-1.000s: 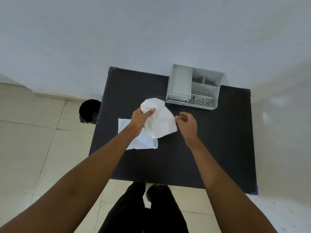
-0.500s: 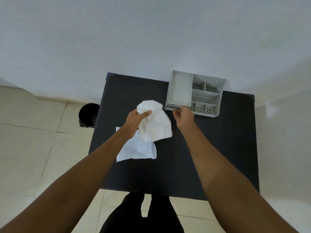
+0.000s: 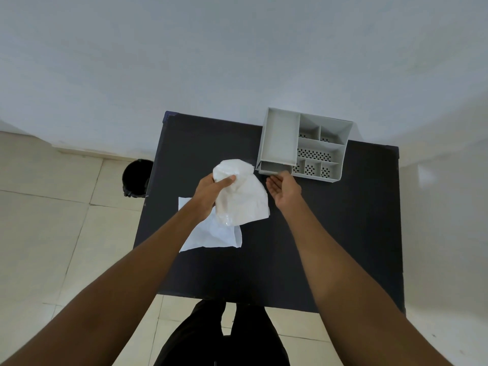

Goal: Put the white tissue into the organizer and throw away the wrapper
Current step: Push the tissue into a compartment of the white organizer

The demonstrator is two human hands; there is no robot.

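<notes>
Centrally, the left hand (image 3: pixel 211 190) has its fingers clamped on a crinkled, glossy white plastic wrapper (image 3: pixel 241 196), held above the matte black tabletop (image 3: pixel 343 233). Below it lies a flat, soft white tissue sheet (image 3: pixel 214 235) — partly hidden. The right hand (image 3: pixel 285 191) lies with fingers apart, just before the grey, perforated plastic organizer (image 3: pixel 303 146) — its small drawer (image 3: pixel 274 169) protruding. A round black bin (image 3: pixel 137 178) stands at left.

Bare room, prob. office/lab: plain wall (image 3: pixel 237 62), tiled floor (image 3: pixel 52 233), black table (image 3: pixel 343 233).

1 head-worn view looks steeply down (wide-angle) at the dark table (image 3: pixel 343 233) from above.
</notes>
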